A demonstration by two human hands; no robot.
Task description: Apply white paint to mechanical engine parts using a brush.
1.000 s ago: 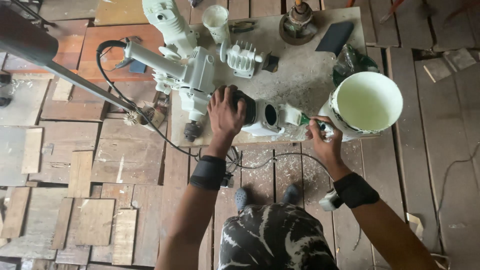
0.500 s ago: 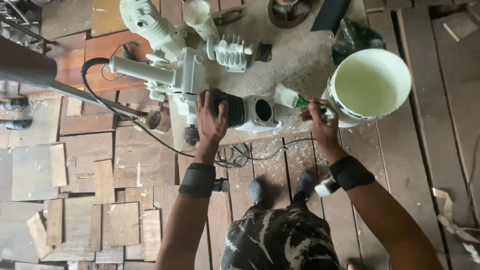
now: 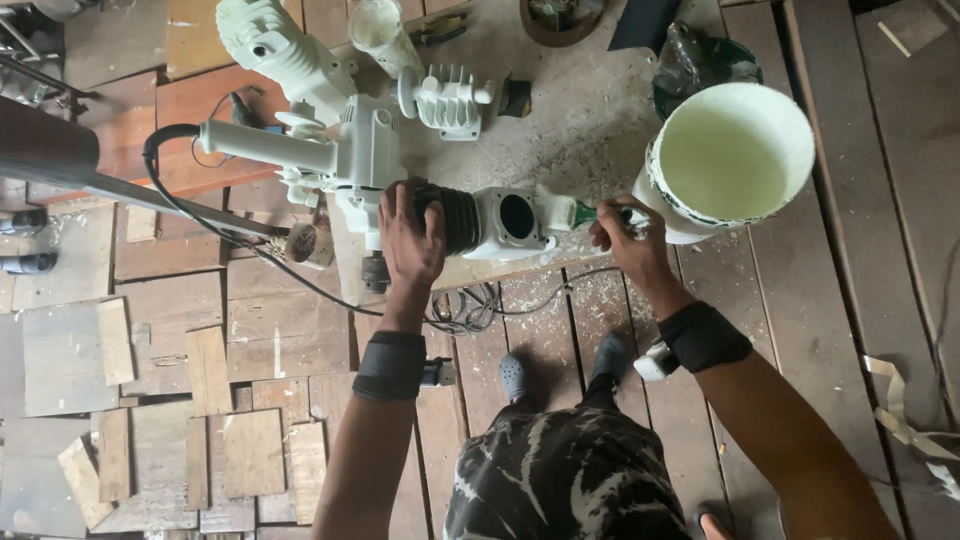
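Note:
A pale green painted machine assembly (image 3: 370,160) lies on a dusty wooden table (image 3: 590,110). My left hand (image 3: 408,238) grips its black ribbed motor part (image 3: 455,215), which joins a pale green housing with a round hole (image 3: 515,222). My right hand (image 3: 628,245) holds a green-handled paintbrush (image 3: 600,213), its tip against the housing's right end. A white bucket of pale green paint (image 3: 730,155) stands just right of that hand. Both wrists wear black bands.
More painted parts lie on the table: a finned piece (image 3: 450,98), a cylinder (image 3: 378,30) and a long arm (image 3: 265,145). A black cable (image 3: 250,245) runs off the table's edge to the plank floor (image 3: 200,360). A dark pole (image 3: 60,160) crosses left.
The view has drawn closer to the table. My right hand with the brush has shifted from the bucket's side toward the housing's end. My left hand stays on the motor part.

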